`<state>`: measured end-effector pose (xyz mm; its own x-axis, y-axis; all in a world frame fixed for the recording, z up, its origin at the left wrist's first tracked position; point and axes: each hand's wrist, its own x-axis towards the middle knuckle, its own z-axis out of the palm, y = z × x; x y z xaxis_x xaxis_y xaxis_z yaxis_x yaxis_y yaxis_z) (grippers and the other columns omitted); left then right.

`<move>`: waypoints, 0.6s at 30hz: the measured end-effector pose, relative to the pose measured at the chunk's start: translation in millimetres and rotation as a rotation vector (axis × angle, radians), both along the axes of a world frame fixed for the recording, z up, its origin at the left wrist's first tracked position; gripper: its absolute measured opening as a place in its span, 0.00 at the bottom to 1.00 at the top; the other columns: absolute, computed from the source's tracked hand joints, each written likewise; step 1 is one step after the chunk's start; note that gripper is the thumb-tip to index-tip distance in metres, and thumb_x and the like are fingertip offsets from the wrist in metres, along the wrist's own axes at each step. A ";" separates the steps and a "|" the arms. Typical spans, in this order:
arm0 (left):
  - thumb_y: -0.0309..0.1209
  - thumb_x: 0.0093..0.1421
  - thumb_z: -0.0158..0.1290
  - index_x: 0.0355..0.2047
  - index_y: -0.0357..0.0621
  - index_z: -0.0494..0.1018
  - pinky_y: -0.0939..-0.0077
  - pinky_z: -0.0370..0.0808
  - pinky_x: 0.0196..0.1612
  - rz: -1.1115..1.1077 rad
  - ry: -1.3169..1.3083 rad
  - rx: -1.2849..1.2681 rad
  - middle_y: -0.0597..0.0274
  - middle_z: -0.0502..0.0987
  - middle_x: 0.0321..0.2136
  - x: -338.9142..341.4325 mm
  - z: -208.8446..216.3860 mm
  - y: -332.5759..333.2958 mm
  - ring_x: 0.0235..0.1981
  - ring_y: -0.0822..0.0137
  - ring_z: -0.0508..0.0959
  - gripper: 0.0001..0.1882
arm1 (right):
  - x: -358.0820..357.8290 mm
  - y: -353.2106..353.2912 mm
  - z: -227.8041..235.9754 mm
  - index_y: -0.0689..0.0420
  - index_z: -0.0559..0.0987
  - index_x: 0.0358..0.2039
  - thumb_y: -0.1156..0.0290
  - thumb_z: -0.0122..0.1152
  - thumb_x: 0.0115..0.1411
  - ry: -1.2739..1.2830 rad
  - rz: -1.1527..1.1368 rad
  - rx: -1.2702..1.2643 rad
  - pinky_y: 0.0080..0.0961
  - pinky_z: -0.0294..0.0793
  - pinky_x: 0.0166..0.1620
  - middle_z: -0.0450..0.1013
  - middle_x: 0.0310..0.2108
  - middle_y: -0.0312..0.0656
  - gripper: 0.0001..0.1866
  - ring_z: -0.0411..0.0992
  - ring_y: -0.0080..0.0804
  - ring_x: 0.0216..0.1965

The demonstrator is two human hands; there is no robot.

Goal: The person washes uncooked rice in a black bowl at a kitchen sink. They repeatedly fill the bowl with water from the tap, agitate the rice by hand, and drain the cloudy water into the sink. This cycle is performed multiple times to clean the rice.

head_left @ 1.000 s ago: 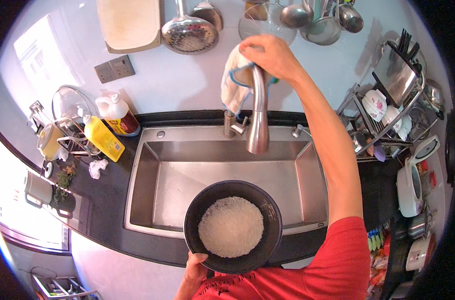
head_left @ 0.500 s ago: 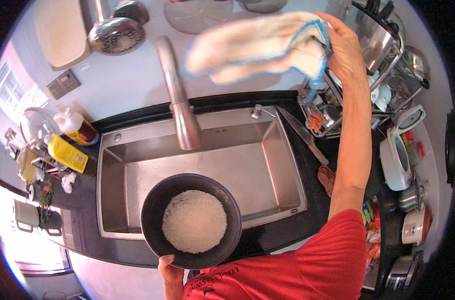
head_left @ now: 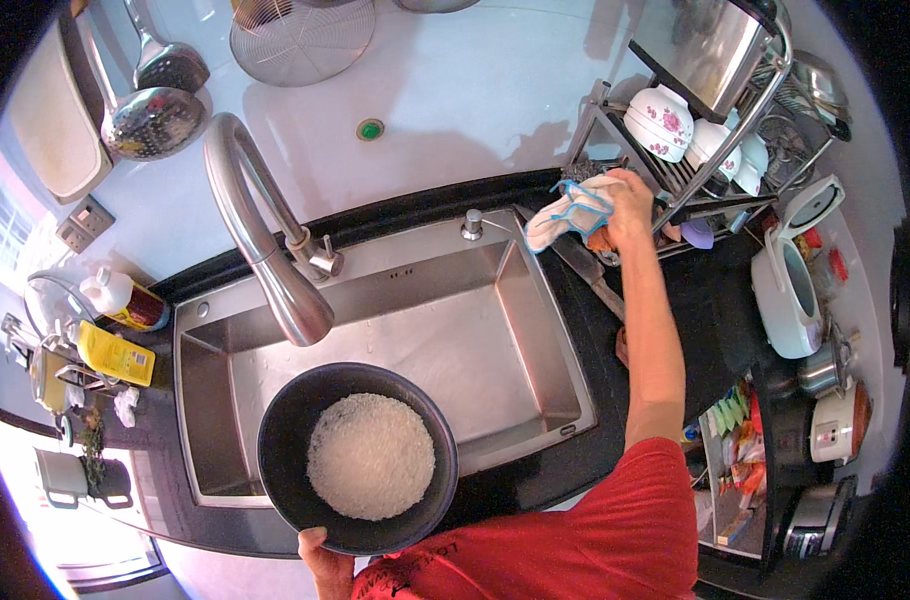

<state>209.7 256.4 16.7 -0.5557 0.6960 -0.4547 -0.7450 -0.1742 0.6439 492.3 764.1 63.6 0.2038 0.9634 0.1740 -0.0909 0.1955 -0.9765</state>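
My left hand (head_left: 320,555) grips the near rim of a dark round pot (head_left: 285,480), thumb over the edge and the other fingers hidden beneath. White rice (head_left: 371,456) lies in the pot, which is held over the front edge of the steel sink (head_left: 495,340). Stretched out to the far right, my right hand (head_left: 630,205) is closed on a white cloth (head_left: 565,215) with blue edging. The cloth hangs bunched at the front of the dish rack (head_left: 665,190), above the far end of a knife (head_left: 595,280) on the black counter.
A curved steel faucet (head_left: 265,235) arches over the sink. Detergent bottles (head_left: 115,350) stand left of it. Perforated ladles (head_left: 155,120) and a round wire strainer (head_left: 300,40) hang on the wall. Floral bowls (head_left: 660,120) sit in the rack; a white lidded container (head_left: 787,300) stands at the right.
My right hand has come down from high over the back wall to the front of the dish rack, bringing the cloth along. The view has shifted; the left hand still holds the pot.
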 end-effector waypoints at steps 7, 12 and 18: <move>0.34 0.40 0.47 0.57 0.39 0.59 0.57 0.68 0.54 -0.027 0.019 0.001 0.52 0.68 0.52 3.9 -0.5 10.8 0.51 0.51 0.70 0.39 | -45.5 11.7 -75.4 0.58 0.74 0.35 0.83 0.46 0.55 0.198 0.106 0.134 0.25 0.74 0.39 0.71 0.35 0.41 0.10 0.72 0.28 0.33; 0.36 0.39 0.49 0.57 0.39 0.58 0.54 0.66 0.55 -0.021 0.048 -0.026 0.51 0.68 0.51 5.7 -1.8 17.6 0.51 0.49 0.69 0.41 | -70.5 26.3 -106.1 0.60 0.72 0.36 0.81 0.50 0.53 -0.388 -0.012 0.393 0.32 0.67 0.49 0.67 0.39 0.46 0.09 0.67 0.40 0.44; 0.33 0.40 0.47 0.56 0.38 0.59 0.56 0.66 0.56 0.001 -0.067 -0.050 0.52 0.68 0.52 5.6 -1.2 14.0 0.51 0.51 0.69 0.38 | -47.6 30.9 -150.7 0.55 0.72 0.46 0.80 0.50 0.52 -1.214 -0.103 0.536 0.44 0.65 0.50 0.65 0.47 0.50 0.19 0.64 0.51 0.48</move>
